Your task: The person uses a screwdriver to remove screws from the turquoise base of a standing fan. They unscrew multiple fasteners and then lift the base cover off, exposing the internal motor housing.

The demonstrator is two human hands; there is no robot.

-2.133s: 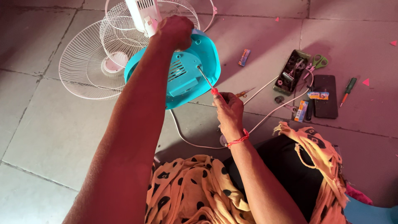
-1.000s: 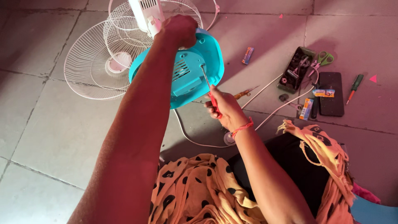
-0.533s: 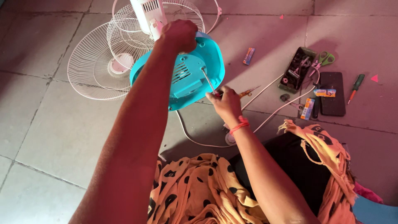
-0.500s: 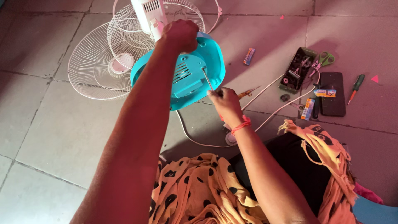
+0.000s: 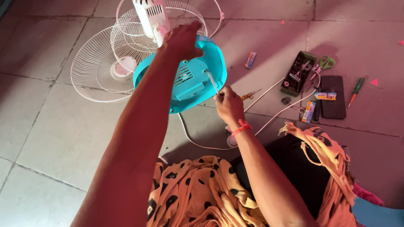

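Observation:
A turquoise fan base (image 5: 191, 84) is tipped on its edge so its underside faces me. My left hand (image 5: 182, 41) grips the white fan neck (image 5: 153, 19) at the base's top edge. My right hand (image 5: 228, 104) is closed around a screwdriver (image 5: 212, 82) whose metal shaft points up into the underside of the base, near its right side. The handle is mostly hidden in my fist. A red thread is tied around my right wrist.
White wire fan grilles (image 5: 103, 63) lie on the tiled floor behind the base. A white cord (image 5: 269, 115) runs across the floor. To the right lie a dark parts tray (image 5: 298, 73), green scissors (image 5: 324, 63), a black phone (image 5: 332, 96), a green screwdriver (image 5: 354, 90) and small packets.
My right hand has twisted and regripped the screwdriver against the base; the red handle that showed earlier is now hidden in my fist. The left hand stays on the fan neck.

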